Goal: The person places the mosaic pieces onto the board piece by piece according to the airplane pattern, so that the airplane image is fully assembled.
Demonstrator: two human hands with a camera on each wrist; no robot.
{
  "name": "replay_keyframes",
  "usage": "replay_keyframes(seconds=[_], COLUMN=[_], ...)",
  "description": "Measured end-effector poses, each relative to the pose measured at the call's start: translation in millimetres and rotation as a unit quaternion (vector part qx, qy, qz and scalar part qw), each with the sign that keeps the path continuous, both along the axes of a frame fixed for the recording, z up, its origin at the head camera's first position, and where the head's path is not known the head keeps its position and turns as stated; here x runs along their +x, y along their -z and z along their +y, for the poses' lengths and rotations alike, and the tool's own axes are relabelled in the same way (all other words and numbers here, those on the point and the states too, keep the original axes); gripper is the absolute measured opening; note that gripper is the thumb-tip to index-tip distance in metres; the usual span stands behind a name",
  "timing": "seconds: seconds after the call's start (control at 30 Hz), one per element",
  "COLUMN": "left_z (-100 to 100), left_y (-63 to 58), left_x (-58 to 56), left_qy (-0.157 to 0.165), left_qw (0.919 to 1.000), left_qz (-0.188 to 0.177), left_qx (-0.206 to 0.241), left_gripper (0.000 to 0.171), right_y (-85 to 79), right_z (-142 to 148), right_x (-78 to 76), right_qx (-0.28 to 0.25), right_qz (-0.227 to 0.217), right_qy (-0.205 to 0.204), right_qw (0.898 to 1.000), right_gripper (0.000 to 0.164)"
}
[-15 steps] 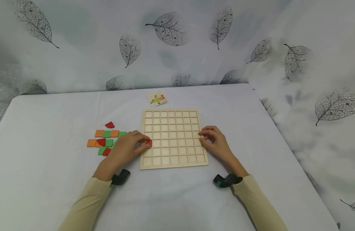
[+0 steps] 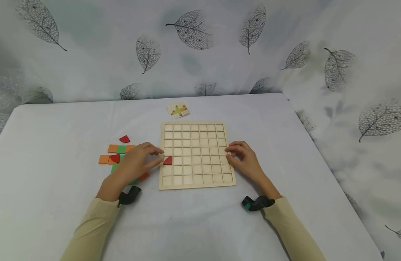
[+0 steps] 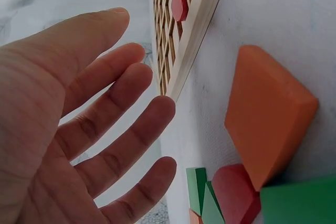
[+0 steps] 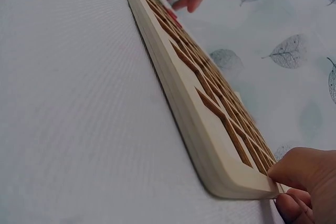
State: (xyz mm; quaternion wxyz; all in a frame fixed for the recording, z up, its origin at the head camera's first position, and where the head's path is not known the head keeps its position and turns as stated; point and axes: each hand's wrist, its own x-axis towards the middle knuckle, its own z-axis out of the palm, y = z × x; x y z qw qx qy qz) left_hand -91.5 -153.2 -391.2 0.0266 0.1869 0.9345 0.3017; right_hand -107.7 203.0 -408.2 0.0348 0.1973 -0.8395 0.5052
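A wooden grid board (image 2: 197, 159) lies flat on the table in front of the person. One red quarter-circle tile (image 2: 168, 160) sits in a cell of its leftmost column, seen also as a red piece (image 3: 179, 3) in the left wrist view. Just left of that tile is the left hand (image 2: 135, 161), its fingers parted and loosely bent with nothing between them. On the opposite side, the right hand (image 2: 244, 159) pinches the board's right edge, thumb (image 4: 294, 169) on the top and other fingers at the side.
Orange tiles (image 2: 104, 159), green tiles (image 2: 121, 149) and red quarter-circle tiles (image 2: 124, 139) lie left of the board, partly hidden by the left hand. A small patterned card (image 2: 178, 110) lies behind the board. Leaf-print cloth (image 2: 193, 65) hangs behind the table.
The left hand has let go of the red quarter-circle tile and drawn back slightly left, leaving the tile in its cell. The right hand stays at the board's edge.
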Motion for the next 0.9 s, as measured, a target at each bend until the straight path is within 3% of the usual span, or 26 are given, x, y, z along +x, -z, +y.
replay_keyframes(seconds=[0.47, 0.9], left_z=[-18, -42], left_y=[-9.4, -15.8], left_x=[-2.0, -0.8], left_qy=[-0.027, -0.03], left_qw=[0.9994, 0.9965], left_qz=[0.021, -0.069], left_qx=[0.009, 0.038], left_gripper=[0.025, 0.025], right_y=[-3.0, -3.5], right_z=[-1, -2], right_x=[0.9, 1.0], right_qx=[-0.002, 0.001], right_qz=[-0.009, -0.015], right_qy=[0.001, 0.004], right_qw=[1.0, 1.0], right_gripper=[0.02, 0.02])
